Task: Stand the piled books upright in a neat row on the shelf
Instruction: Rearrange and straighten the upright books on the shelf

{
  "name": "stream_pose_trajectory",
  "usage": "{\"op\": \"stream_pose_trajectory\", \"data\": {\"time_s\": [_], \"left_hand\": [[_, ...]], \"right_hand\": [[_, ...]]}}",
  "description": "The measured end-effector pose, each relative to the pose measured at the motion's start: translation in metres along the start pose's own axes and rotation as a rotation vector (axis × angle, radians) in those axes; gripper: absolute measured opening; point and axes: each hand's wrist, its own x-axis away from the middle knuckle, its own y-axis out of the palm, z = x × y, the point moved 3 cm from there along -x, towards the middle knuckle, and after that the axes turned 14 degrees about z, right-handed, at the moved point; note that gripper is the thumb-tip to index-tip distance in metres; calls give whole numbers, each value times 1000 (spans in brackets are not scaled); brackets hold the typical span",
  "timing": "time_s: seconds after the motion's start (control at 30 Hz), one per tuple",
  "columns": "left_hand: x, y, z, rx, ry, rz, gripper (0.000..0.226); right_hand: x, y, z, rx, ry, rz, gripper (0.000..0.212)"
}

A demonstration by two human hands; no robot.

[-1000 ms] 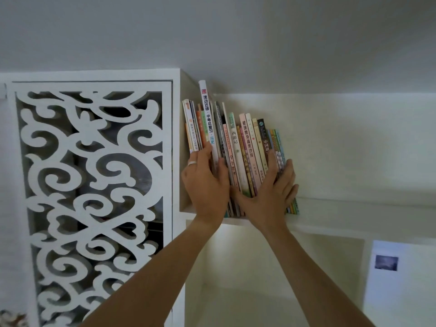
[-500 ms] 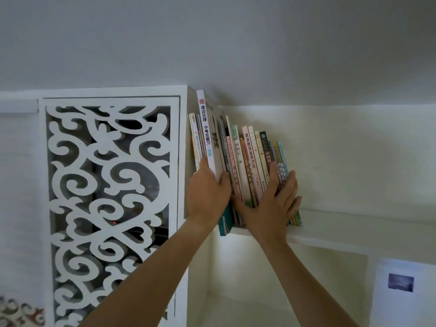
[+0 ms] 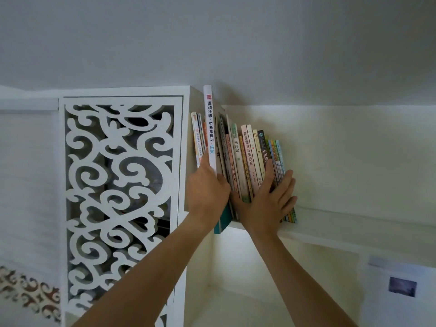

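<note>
The left hand (image 3: 207, 194) grips the tall white-spined book (image 3: 209, 128), fingers curled round its lower part so that the thumb side lies on the left of the spine and the fingertips wrap onto the right. That book stands higher than the rest and its teal lower corner (image 3: 223, 220) juts out past the near edge of the shelf (image 3: 354, 230), below the wrist.

The right hand (image 3: 267, 204) is spread flat, fingers straight and slightly fanned, palm pressed against the spines at the right half of the row of books (image 3: 250, 161). Its fingertips reach across the thin coloured books (image 3: 277, 156) at the right end of the row (the lower spines there are hidden behind the hand).

The row stands on the shelf against the left side wall, just beside the white fretwork panel (image 3: 118, 197), and the books lean leftward at the top, fanning out rather than standing straight. A few slim books (image 3: 197, 138) sit to the left of the tall white one, touching the wall. To the right of the row the shelf runs on bare. Lower right, a small dark picture (image 3: 402, 286) is stuck on a white surface.
</note>
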Motion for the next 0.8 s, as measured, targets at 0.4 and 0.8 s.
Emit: {"op": "stream_pose_trajectory", "data": {"time_s": [0.4, 0.8], "left_hand": [[11, -34, 6, -32, 96, 1, 83], [18, -87, -13, 86, 130, -12, 84]], "right_hand": [[0, -1, -6, 75, 25, -20, 130], [28, -11, -48, 42, -58, 60, 86]]}}
